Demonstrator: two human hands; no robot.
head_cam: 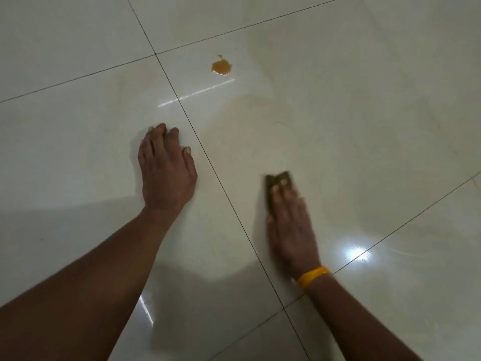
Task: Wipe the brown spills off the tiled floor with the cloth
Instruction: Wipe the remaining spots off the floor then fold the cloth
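One brown spill remains well beyond the fingers. The right hand presses the cloth flat, fingers straight; left hand rests released on the floor.

Before us: left hand flat on floor; cloth under right hand; spill well beyond, between them.

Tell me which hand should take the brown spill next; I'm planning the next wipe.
Right hand: it already presses the cloth to the floor, on the brown spill's tile. The left hand rests flat, holding nothing.
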